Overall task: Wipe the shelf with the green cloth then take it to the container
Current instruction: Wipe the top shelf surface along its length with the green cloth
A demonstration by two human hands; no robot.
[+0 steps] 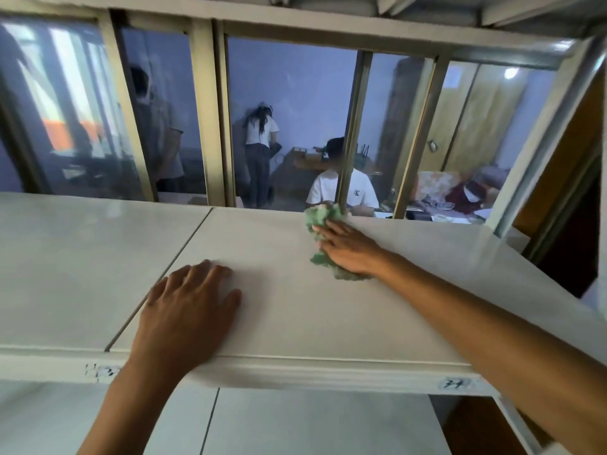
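Crumpled light-green cloth (pixel 323 238), mottled with paler whitish patches, bunched into an uneven wad, lies on the far part of the glossy cream-white shelf (pixel 279 310), close to the back edge by the window. One lobe pokes out past the fingertips toward the glass, another sticks out under the heel of the palm on the near side. Edges look soft and blurred.

Right hand (pixel 348 249) lies flat on top of the cloth, palm down, fingers stretched out and slightly spread, pressing it onto the shelf; no curl round the fabric visible. Bare forearm runs in from the lower right.

Left hand (pixel 190 310) rests palm down on the bare shelf surface, nearer the front edge, well apart from the cloth, fingers straight and a little spread, holding nothing. It sits just right of the thin dark seam (pixel 157 280) that splits the shelf top into two panels. Fingertips blurred.

Front lip of the shelf carries two small scribbled black marks (pixel 455 384), unreadable. A lower white shelf level (pixel 295 421) shows beneath.

Behind the shelf, a beige-framed sliding glass window (pixel 210 119). Through it: a person in a white T-shirt (pixel 356 192) seated, another person in a white top and dark trousers (pixel 259 149) standing with back turned, light wooden cabinet doors (pixel 473 126) on the right.
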